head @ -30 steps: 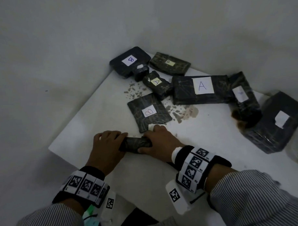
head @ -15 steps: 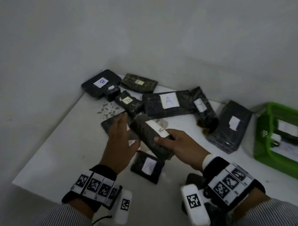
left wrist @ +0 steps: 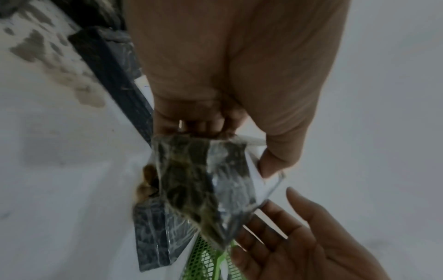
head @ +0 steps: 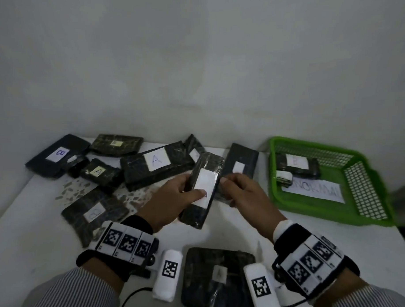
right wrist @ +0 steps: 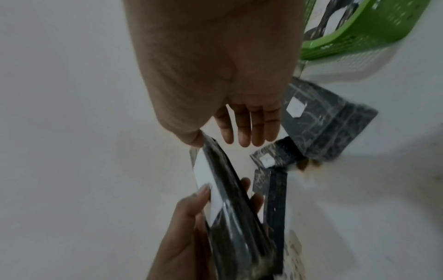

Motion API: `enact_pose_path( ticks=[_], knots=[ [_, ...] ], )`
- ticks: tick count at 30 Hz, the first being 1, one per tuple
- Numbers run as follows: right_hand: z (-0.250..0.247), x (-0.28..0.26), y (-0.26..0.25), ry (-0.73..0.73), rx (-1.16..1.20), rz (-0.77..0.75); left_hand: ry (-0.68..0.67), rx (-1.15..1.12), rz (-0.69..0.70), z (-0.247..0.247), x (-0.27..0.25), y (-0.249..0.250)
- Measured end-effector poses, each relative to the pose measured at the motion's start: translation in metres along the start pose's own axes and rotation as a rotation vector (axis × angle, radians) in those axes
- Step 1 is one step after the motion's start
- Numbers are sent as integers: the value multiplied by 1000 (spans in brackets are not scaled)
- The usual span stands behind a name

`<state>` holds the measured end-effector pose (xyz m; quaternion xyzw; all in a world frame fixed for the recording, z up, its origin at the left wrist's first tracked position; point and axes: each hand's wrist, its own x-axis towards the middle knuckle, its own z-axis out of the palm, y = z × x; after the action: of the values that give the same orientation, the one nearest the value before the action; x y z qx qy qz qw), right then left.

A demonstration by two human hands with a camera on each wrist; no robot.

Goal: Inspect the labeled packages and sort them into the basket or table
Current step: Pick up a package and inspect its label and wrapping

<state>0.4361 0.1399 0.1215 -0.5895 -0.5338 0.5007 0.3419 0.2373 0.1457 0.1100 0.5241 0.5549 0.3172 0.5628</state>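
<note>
My left hand [head: 186, 188] grips a dark wrapped package [head: 205, 176] above the table, thumb on its white label and fingers behind. The letter on the label is mostly hidden by the thumb. My right hand [head: 238, 186] is just right of the package with straight fingers [right wrist: 246, 132], palm open under it [left wrist: 299, 236]; its thumb is at the package's [right wrist: 230, 199] top edge. The green basket [head: 313, 210] stands at the right and holds a package labelled B [head: 297, 165], a small one and a paper sheet.
Several labelled dark packages lie on the white table [head: 27, 228]: a B [head: 57, 156] at the far left, a large A [head: 156, 160], a small A [head: 97, 172], one [head: 93, 213] by my left wrist, an A [head: 218, 275] between my wrists. A wall rises behind.
The package went from my right hand into my left hand, and the right hand let go and opened. My view swung right, bringing the whole basket in.
</note>
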Motion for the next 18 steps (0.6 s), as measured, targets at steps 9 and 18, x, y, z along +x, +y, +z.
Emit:
enact_pose_path(
  ticks=[9, 18],
  knots=[
    [-33, 16, 3, 35, 331, 70, -121, 175, 1, 12, 13, 17],
    [-12, 20, 21, 141, 621, 111, 103, -467, -177, 13, 4, 6]
  ],
)
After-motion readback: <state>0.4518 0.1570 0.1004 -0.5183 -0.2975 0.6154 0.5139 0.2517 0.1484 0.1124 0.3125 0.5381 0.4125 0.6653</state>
